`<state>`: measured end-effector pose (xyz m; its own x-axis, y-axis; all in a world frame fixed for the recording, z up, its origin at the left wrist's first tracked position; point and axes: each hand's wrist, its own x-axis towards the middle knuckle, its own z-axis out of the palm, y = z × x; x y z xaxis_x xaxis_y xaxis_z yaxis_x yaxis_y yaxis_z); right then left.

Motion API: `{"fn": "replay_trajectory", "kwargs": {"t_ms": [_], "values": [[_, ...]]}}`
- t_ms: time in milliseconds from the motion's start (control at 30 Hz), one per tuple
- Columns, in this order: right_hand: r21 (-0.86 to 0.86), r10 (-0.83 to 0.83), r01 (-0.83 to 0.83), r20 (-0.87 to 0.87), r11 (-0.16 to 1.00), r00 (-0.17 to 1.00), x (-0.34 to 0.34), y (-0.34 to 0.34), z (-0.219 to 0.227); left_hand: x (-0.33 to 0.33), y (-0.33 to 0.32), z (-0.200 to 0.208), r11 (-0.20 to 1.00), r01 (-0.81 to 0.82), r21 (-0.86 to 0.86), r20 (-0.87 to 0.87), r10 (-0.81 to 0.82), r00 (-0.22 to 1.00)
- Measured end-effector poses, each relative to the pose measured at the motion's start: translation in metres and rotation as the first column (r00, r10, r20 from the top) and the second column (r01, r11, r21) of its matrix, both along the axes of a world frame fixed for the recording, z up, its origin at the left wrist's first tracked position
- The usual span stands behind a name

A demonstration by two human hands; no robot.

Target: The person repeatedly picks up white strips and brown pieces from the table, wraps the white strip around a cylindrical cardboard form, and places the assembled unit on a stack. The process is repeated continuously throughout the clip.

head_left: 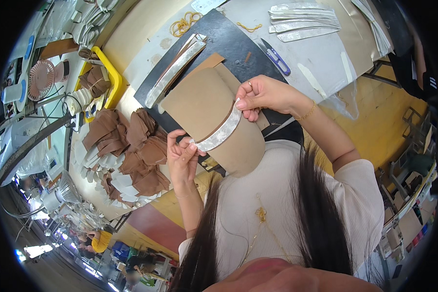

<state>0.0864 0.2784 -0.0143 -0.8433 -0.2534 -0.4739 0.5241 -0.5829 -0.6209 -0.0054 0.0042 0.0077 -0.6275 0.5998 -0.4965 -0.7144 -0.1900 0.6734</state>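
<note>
A curved white strip with a brown edge (221,134) is stretched between my two hands. My left hand (182,158) pinches its lower left end, and my right hand (258,97) pinches its upper right end. Beneath the strip lies a tan, rounded, sheet-like piece (199,100), part of it on the black work mat and part reaching toward my body. An orange-brown piece (211,62) shows past its far edge. To its left, a small stack of similar white strips (175,73) rests on the black mat (224,36).
Thread snips with purple handles (277,59) lie right of the mat. More white strips (304,22) are spread at the far right. Yellow cord (185,24) lies at the back. A heap of brown and white pieces (126,151) and a yellow basket (114,80) stand left.
</note>
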Motion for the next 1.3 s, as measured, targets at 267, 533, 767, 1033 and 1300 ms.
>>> {"fn": "replay_trajectory", "kwargs": {"t_ms": [267,533,767,1033,1300], "values": [[0.032,0.046,-0.047,0.027,0.998,0.999,-0.01,0.002,-0.006,0.003,0.005,0.002,0.999,-0.028,-0.041,-0.004,0.028,1.0],[-0.029,0.122,-0.118,0.208,0.993,0.971,-0.02,0.014,0.007,0.003,0.005,0.005,1.0,0.0,-0.019,-0.057,-0.001,0.998],[0.751,0.438,0.602,-0.654,0.273,0.617,-0.002,-0.025,0.089,0.01,0.0,0.023,0.98,-0.191,0.051,-0.183,0.197,0.963],[0.785,0.713,0.552,-0.556,0.281,0.427,-0.014,-0.077,0.074,0.0,-0.001,0.005,0.982,-0.147,0.114,-0.218,0.169,0.961],[0.674,0.364,0.444,-0.713,0.59,0.599,0.018,-0.05,0.02,-0.003,0.007,-0.009,0.989,-0.101,0.107,-0.146,0.117,0.982]]}}
